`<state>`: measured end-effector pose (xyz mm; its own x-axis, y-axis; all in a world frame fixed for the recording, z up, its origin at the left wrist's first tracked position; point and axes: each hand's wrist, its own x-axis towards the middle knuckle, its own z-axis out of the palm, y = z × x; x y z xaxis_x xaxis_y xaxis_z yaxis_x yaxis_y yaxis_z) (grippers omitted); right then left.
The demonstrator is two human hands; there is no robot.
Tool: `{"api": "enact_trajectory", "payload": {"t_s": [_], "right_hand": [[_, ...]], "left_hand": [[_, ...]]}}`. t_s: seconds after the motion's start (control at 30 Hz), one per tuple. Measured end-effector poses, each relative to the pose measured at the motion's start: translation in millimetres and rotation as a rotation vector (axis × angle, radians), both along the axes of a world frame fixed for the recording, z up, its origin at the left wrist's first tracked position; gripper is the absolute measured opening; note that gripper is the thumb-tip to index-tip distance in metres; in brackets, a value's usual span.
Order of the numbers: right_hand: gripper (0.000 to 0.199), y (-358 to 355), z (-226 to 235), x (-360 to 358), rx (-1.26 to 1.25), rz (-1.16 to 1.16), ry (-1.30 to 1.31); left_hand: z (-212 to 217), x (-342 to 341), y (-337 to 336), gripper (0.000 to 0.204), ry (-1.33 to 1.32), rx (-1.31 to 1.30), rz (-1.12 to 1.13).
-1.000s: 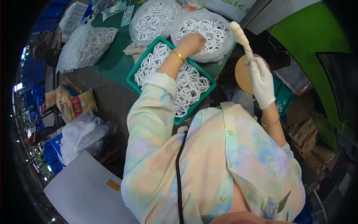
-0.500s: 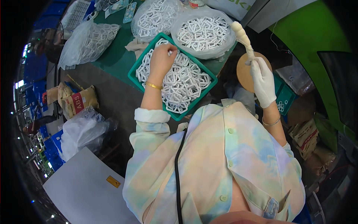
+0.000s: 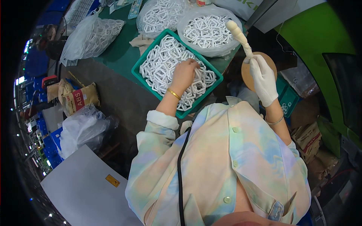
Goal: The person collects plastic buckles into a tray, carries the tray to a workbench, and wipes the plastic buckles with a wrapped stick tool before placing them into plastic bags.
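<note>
A green plastic crate (image 3: pixel 135 71) is heaped with white oblong plastic links (image 3: pixel 160 64). My bare left hand (image 3: pixel 184 76), with a gold bracelet at the wrist, rests on the heap right of its middle. Its fingers are curled down among the links, and their tips are hidden. In a white glove, my right hand (image 3: pixel 264 81) is raised to the right of the crate. It is closed around a stick-like tool (image 3: pixel 238 35) with a cream, bulbous wrapped end pointing up and left. The tool's lower part is hidden by the glove.
Clear bags of white links (image 3: pixel 206 34) stand on the green table (image 3: pixel 120 49) behind the crate. A round wooden stool top (image 3: pixel 247 77) lies below my right hand. Printed sacks (image 3: pixel 81 100) and a grey cabinet (image 3: pixel 85 188) are at left; another green crate (image 3: pixel 288 101) is at right.
My left hand has moved from the crate's far left part toward its right side and lower onto the links. My right hand stays raised with the tool, shifted slightly.
</note>
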<state>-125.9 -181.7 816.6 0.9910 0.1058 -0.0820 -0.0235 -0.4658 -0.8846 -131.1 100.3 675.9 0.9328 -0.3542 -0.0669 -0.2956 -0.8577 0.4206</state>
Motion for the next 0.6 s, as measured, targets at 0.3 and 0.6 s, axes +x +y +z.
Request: {"api": "enact_trajectory", "payload": {"t_s": [0.3,0.6], "right_hand": [[0.025,-3.9,-6.4,-3.9,0.028,0.012,-0.028],[0.022,10.9,-5.6,-8.4,0.059,0.054,0.05]], "left_hand": [[1.1,6.4,37.3,0.035,-0.009,-0.449,0.451],[-11.6,8.9,31.2,0.031,-0.007,-0.561,0.732]]}}
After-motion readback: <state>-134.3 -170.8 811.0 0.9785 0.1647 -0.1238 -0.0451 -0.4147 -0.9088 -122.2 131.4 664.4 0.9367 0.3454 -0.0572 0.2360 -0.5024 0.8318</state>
